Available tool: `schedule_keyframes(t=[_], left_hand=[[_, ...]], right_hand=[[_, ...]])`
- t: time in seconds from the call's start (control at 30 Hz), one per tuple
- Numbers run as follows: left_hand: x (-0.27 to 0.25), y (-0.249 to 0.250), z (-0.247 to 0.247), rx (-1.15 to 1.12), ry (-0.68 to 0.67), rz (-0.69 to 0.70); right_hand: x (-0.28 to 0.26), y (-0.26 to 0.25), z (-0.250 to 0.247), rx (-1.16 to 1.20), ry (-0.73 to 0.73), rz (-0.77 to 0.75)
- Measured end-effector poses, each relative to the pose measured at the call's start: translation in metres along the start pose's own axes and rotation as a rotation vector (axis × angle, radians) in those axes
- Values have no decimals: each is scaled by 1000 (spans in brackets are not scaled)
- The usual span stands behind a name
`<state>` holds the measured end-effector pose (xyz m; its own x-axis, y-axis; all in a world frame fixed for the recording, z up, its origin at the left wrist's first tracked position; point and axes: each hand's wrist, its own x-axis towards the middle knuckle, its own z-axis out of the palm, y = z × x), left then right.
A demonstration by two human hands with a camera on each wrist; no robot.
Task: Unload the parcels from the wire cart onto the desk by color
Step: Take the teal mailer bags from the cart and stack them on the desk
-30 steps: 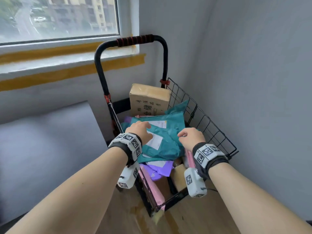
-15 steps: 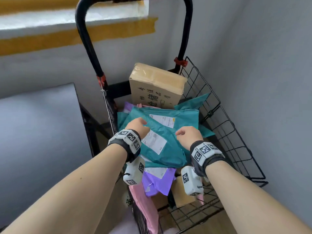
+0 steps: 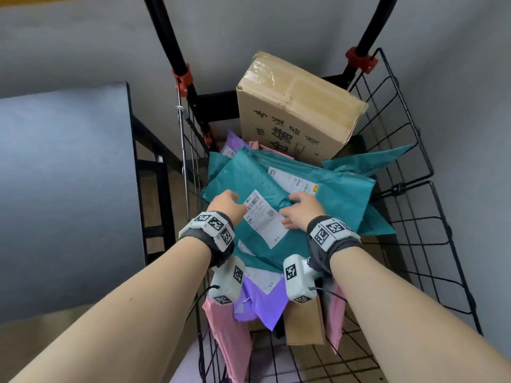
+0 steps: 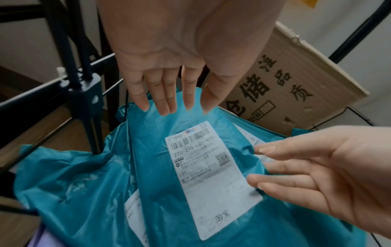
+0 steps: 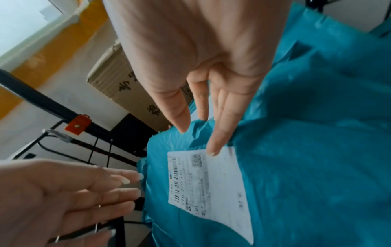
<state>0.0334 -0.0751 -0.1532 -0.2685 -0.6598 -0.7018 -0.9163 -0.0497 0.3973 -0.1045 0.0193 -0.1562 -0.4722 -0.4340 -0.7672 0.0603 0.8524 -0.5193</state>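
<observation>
The black wire cart [image 3: 398,187] holds a pile of parcels. On top lies a teal parcel [image 3: 240,178] with a white label [image 3: 265,219]. My left hand [image 3: 225,205] is over its left side, fingers [image 4: 167,100] straight, tips at the bag's far edge. My right hand [image 3: 301,208] is over its right side, fingers spread, one fingertip [image 5: 213,150] on the label's corner. Neither hand grips anything. More teal bags lie beneath, and purple [image 3: 265,305] and pink [image 3: 229,333] parcels lower down.
A taped cardboard box [image 3: 293,111] stands upright at the back of the cart against the handle posts. The grey desk [image 3: 63,175] is left of the cart, its black frame close to the cart's side. A grey wall runs along the right.
The head view has tilted down and closed in on the cart. Both hands stay on the top teal parcel, closer together, and their curled fingers have straightened.
</observation>
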Motion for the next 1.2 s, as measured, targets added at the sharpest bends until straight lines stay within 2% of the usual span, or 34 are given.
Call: schedule_keyframes(t=[0.17,0.3,0.4,0.5,0.63,0.7,0.8,0.9,0.97,1.07,1.13,1.2], left_hand=[[2,-5,0,-36,23,-66],[-6,1,-4,-59,48,-86],[-15,9,-11,-126,112,-98],[-31,23,-21,-324,152,-71],[-57,39,-39,-661,44,-58],[-72,46,-53,-682,86,-51],[-100,53,-74,-709,168,-28],[-130,60,-93,-838,172,47],[-151,61,-104,-904,223,93],[-180,56,-119,-972,362,119],[-204,50,-129,-1005,451,120],[-218,39,-137,-989,509,87]], right_hand=[[-5,-4,-2,-194,-142,-21],[-16,-14,-18,-173,-177,-77],[-28,-18,-39,-25,-151,-145],[-44,-24,-61,245,-188,-170],[-71,-31,-83,346,-229,-235],[-88,-33,-91,281,-208,-284],[-115,-35,-103,54,-181,-331],[-137,-35,-108,-143,-227,-341],[-151,-36,-109,-357,-246,-353],[-165,-36,-114,-589,-150,-399],[-172,-36,-121,-590,-49,-419],[-179,-39,-122,-492,-24,-455]])
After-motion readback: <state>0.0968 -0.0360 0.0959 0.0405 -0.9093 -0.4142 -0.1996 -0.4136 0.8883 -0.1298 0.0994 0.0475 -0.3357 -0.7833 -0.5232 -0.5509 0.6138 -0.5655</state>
